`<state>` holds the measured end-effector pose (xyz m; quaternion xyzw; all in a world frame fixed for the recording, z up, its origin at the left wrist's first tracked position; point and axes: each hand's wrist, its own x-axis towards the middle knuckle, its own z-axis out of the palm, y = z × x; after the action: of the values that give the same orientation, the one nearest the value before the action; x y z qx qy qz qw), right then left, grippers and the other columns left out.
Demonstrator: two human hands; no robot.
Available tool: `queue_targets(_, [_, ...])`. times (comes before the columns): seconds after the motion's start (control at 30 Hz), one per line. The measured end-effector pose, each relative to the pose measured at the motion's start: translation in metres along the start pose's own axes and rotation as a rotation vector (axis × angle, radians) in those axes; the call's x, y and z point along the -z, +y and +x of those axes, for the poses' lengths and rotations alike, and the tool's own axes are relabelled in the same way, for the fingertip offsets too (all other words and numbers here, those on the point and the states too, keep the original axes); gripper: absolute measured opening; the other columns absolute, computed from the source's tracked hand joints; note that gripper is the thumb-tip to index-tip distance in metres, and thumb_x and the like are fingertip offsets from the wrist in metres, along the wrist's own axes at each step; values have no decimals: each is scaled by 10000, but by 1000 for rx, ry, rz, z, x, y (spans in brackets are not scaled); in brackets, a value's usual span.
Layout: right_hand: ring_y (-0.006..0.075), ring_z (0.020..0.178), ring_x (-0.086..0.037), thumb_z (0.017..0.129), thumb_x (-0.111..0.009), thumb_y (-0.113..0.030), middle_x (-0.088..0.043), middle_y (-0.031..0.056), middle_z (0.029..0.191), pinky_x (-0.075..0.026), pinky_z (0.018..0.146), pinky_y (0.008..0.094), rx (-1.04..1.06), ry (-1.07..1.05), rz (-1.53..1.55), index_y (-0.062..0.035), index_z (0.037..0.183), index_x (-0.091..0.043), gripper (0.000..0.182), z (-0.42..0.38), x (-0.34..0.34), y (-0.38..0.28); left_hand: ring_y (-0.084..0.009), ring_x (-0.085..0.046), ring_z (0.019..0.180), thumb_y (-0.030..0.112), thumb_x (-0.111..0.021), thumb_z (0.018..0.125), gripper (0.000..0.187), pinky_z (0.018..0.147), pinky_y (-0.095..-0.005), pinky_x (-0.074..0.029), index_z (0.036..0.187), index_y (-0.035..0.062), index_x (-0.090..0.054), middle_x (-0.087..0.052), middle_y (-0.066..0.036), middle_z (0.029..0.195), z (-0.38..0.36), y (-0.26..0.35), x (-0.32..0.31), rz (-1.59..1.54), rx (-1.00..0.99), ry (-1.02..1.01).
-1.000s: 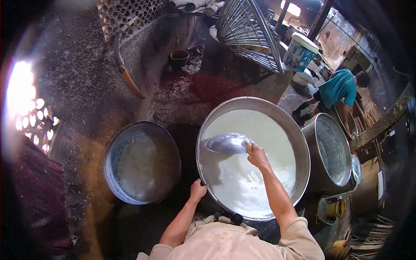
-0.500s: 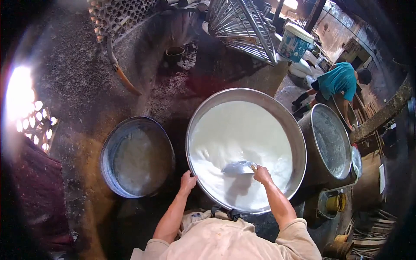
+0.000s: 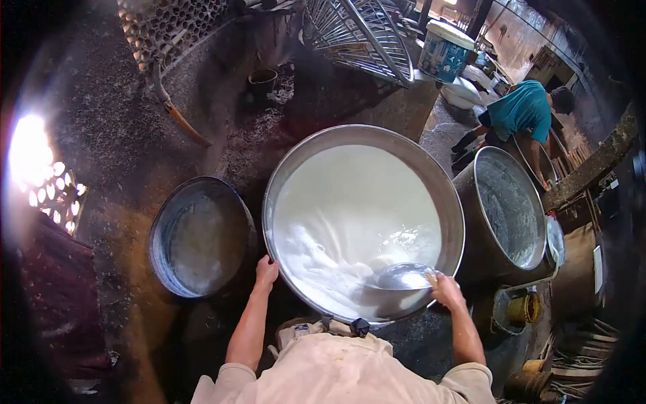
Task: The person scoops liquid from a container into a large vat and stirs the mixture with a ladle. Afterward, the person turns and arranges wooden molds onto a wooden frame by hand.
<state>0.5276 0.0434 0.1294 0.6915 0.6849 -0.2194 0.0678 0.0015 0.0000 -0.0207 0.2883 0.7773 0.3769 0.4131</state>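
Note:
A large round metal pan [image 3: 268, 222] of milky white liquid [image 3: 356, 195] stands right in front of my body. My left hand [image 3: 267, 271] is closed on its left rim. In my right hand [image 3: 447, 291] is the handle of a shallow, shiny metal ladle [image 3: 402, 277]. The bowl of the ladle lies at the surface of the liquid, near the pan's right front side. White froth [image 3: 316, 269] spreads over the front left part of the liquid, and ripples run across it.
To the left is a smaller metal basin [image 3: 156, 259] with cloudy liquid. A tall metal pot [image 3: 479, 195] stands close on the right. Farther back a person in a teal shirt [image 3: 521, 109] bends over. A lidded bucket [image 3: 444, 57] and white sacks [image 3: 461, 93] are behind.
My right hand has moved the ladle to the right and nearer to me through the liquid. My left hand stays on the rim. The whole view has shifted slightly.

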Motion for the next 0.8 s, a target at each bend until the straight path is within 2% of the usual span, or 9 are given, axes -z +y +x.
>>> queue_targets(0.13, [237, 647, -680, 667, -647, -21, -691, 185, 861, -545, 509, 361, -46, 41, 140, -80, 1273, -560, 615, -14, 65, 15, -306, -619, 1040, 142, -599, 842, 320, 876, -379, -462, 1132, 8, -612, -654, -189, 1103, -10, 9, -7, 13, 40, 55])
queue_targets(0.23, [147, 466, -568, 611, -673, 34, -651, 113, 703, -474, 390, 305, -62, 26, 301, -93, 1281, -561, 691, -4, 106, 24, -310, -602, 1084, 144, -589, 855, 361, 896, -377, -456, 1187, 3, -586, -640, -195, 1142, -19, 22, -7, 14, 58, 71])
queue_targets(0.27, [128, 426, -539, 605, -676, 39, -638, 105, 673, -435, 345, 290, -9, 122, 319, -98, 1278, -564, 696, 6, 106, 29, -313, -594, 1105, 147, -585, 860, 383, 906, -376, -454, 1213, -1, -572, -635, -197, 1159, -24, 30, -6, 39, 78, 54])
queue_targets(0.37, [322, 658, -678, 677, -570, -2, -673, 216, 808, -552, 559, 410, 1, 483, 220, -88, 1240, -568, 569, 55, 76, 29, -327, -595, 1102, 153, -586, 864, 389, 905, -378, -455, 1219, -5, -566, -633, -197, 1162, -4, 1, -12, -28, 69, 85])
queue_targets(0.47, [419, 886, -653, 706, -545, -64, -656, 274, 902, -534, 751, 480, -169, 489, 195, -49, 1203, -541, 497, 111, 30, 29, -335, -603, 1081, 154, -584, 867, 350, 895, -384, -458, 1182, 1, -585, -637, -199, 1148, -3, 3, -9, 51, 107, 56])
queue_targets(0.5, [382, 779, -678, 702, -574, -73, -667, 248, 854, -560, 659, 457, -93, 459, 210, -22, 1170, -547, 471, 138, 4, 47, -335, -603, 1081, 154, -584, 867, 350, 895, -384, -458, 1182, 1, -585, -637, -199, 1148, -3, 3, -9, 46, 105, 60])
queue_targets(0.57, [303, 602, -665, 698, -589, -54, -656, 195, 766, -552, 501, 412, -178, 319, 407, -2, 1101, -568, 407, 127, 1, 15, -338, -610, 1065, 154, -589, 865, 330, 886, -391, -461, 1160, 8, -596, -643, -201, 1130, -2, 3, -8, 64, 65, 57])
queue_targets(0.63, [217, 480, -605, 694, -593, -35, -619, 141, 688, -500, 384, 358, -193, 242, 382, -5, 1083, -575, 391, 132, -22, 6, -337, -611, 1066, 153, -593, 861, 332, 884, -393, -462, 1160, 10, -597, -644, -202, 1127, -14, 21, -7, 78, 69, 71])
queue_targets(0.8, [199, 465, -586, 669, -622, -30, -602, 109, 639, -491, 387, 355, -97, 177, 545, -1, 1051, -590, 384, 111, -65, -27, -335, -618, 1049, 143, -608, 839, 332, 873, -392, -468, 1142, 8, -600, -651, -203, 1103, -15, 20, -2, 39, 56, 38])
